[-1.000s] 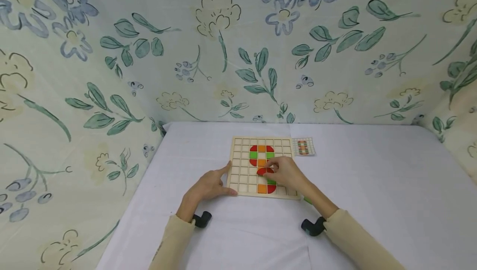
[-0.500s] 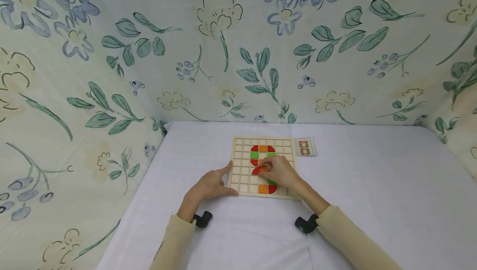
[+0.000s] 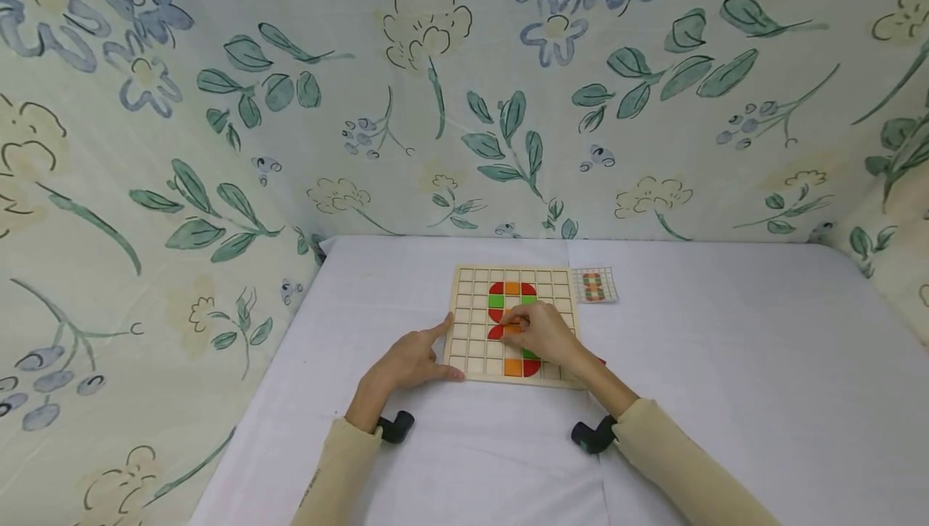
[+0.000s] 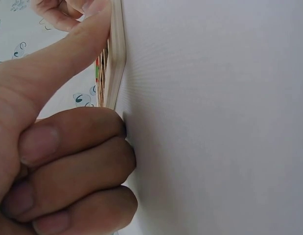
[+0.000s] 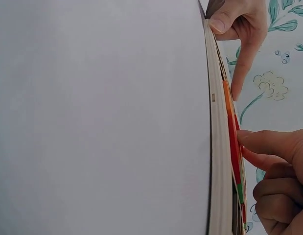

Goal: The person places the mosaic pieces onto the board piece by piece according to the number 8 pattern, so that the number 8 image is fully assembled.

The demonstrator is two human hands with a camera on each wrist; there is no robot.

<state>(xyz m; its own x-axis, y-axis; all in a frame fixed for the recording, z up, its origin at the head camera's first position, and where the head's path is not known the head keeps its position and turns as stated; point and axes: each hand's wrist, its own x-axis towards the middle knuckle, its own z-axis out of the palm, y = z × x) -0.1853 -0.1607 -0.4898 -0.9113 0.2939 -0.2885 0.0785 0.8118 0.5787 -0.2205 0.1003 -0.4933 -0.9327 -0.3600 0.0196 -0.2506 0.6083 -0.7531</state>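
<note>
A square wooden grid board lies on the table, with red, orange and green tiles set in its middle columns. My right hand is over the board, thumb and index fingertips pinching a red quarter-round tile at a cell left of an orange tile. The hand covers part of the pattern on the right. My left hand braces the board's near left corner, index finger along the left edge and thumb at the front edge. In the left wrist view, its other fingers are curled on the tablecloth.
A small pattern card with a printed grid lies beside the board's far right corner. A bit of a red piece shows by the right wrist. White cloth covers the table; a floral curtain stands behind.
My right hand has moved slightly left with the red tile, which now lies lower at its cell. The wrist shifted left too. My left hand has stayed on the board's corner.
</note>
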